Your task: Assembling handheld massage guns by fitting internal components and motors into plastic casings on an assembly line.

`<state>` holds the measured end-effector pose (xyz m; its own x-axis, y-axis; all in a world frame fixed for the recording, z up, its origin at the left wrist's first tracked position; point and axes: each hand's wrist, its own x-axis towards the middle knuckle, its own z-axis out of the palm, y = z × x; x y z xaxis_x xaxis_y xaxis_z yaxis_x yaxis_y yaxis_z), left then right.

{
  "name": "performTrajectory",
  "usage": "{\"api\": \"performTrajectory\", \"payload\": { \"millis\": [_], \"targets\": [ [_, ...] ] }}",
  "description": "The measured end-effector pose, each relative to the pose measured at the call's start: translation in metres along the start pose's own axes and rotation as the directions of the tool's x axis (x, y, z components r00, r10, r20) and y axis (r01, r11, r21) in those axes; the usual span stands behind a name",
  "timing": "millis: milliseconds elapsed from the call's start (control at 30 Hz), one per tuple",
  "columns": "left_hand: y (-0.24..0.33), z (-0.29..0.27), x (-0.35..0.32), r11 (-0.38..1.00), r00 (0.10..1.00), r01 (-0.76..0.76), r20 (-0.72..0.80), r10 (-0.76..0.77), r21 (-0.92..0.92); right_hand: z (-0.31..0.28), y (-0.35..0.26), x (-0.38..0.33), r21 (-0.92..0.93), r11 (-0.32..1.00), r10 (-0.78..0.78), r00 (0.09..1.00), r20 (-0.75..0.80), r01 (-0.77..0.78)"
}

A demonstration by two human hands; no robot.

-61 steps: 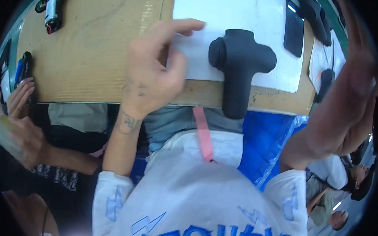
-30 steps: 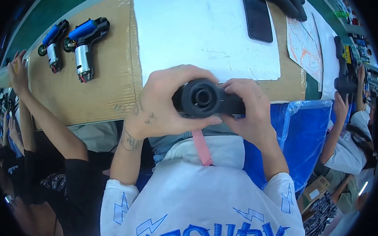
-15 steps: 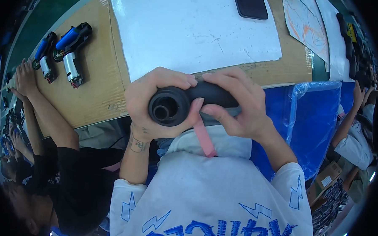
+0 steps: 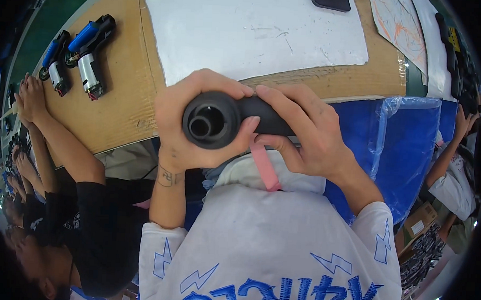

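A dark massage gun [image 4: 266, 118] is held in front of my chest, its round open end turned up toward me. Inside that opening sits a narrower black tube, off centre. My left hand [image 4: 171, 123] wraps around the round end, with the thumb on its near side. Around the long handle part my right hand [image 4: 314, 129] is closed, fingers on top and thumb beneath, hiding its far end. A pink strap [image 4: 265, 167] hangs just below the handle, against my white shirt.
On the brown tabletop [image 4: 127, 91] at left lie two motor assemblies [image 4: 87, 57] with blue cells and silver motors. A white sheet [image 4: 256, 38] and a black phone [image 4: 331, 0] lie ahead. Blue plastic [image 4: 353, 144] hangs at right. A co-worker's arm [image 4: 64, 137] rests at left.
The massage gun's round end has tipped slightly, and its inner tube shows a little further left. Both hands keep their hold. The table and the things on it appear slightly higher in view.
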<state>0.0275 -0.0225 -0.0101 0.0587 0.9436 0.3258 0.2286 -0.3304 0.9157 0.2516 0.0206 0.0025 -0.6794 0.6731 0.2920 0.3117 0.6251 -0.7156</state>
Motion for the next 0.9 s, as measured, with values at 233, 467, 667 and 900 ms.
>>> {"api": "performTrajectory", "payload": {
  "millis": [233,467,667,900],
  "targets": [
    [-0.007,-0.002,0.021,0.958,0.970,0.212,-0.079,-0.230,-0.193,-0.014,-0.002,0.014,0.495,0.628,0.584,0.784,0.212,-0.601],
    [-0.010,0.001,0.008,0.951,0.995,-0.082,-0.037,0.097,0.297,-0.040,0.017,0.020,0.667,0.122,0.542,0.612,0.576,-0.735],
    [-0.004,-0.014,0.040,0.868,0.950,-0.306,0.179,0.255,0.390,-0.028,-0.005,0.016,0.709,0.464,0.461,0.828,0.318,-0.531],
    [-0.003,-0.012,0.067,0.934,0.951,-0.298,0.145,0.272,0.199,-0.034,0.019,0.014,0.150,0.985,0.109,0.981,-0.163,-0.085]
  ]
}}
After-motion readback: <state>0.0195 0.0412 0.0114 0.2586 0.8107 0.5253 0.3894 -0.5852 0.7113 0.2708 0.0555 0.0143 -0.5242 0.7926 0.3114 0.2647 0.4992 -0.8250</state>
